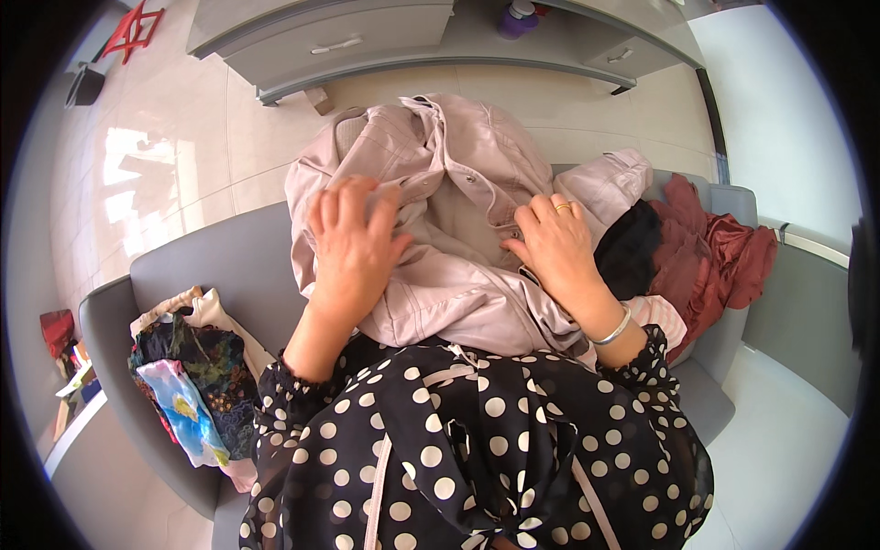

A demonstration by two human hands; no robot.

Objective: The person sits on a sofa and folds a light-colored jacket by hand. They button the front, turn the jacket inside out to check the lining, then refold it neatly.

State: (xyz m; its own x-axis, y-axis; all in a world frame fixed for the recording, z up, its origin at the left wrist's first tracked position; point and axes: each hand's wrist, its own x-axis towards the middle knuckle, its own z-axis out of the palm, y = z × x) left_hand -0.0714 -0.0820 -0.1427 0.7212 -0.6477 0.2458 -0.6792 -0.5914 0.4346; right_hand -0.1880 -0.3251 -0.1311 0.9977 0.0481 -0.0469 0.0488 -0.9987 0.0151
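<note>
A pale pink jacket with snap buttons [440, 302] lies bunched across my lap, its front partly apart. Over its left part is my left hand [354, 237], slightly blurred, fingers spread; nothing shows gripped in it. My right hand [557, 237], with a ring and a bracelet, rests at the jacket's right front edge beside a snap, thumb apart from the curled fingers; whether it pinches cloth is unclear. One jacket sleeve [605, 185] stretches off to the right.
Folded patterned clothes [206, 364] lie on the grey sofa [227, 247] at left. Dark red clothing [715, 254], a black garment [627, 240] and a striped cloth [656, 316] are heaped at right. Ahead stands a grey cabinet [330, 41] holding a purple container [517, 24]; a small box [319, 101] is on the floor.
</note>
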